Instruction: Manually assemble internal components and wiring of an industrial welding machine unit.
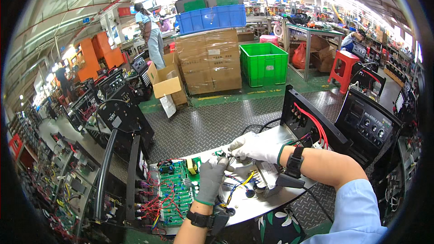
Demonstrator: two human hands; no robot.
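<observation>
Both my hands meet over a metal chassis plate [253, 207] of an opened machine. My left hand [210, 180], in a grey glove, is closed with its fingertips at the inner edge of the green circuit board [177, 190]. My right hand [257, 147], in a white glove, pinches just beyond it, touching or nearly touching the left fingertips. Whatever lies between the fingers is too small and covered to name. Yellow, blue and black wires [244, 181] run beside my hands. A silver box-shaped part [267, 174] sits under my right wrist.
A black end panel [312, 122] with red cables [316, 124] stands at right, near a black front panel with knobs [367, 122]. Red wires [153, 205] bundle at left by a black handle bar [107, 174]. Beyond stand stacked cartons [210, 61], a green bin [264, 65] and a red stool [344, 70].
</observation>
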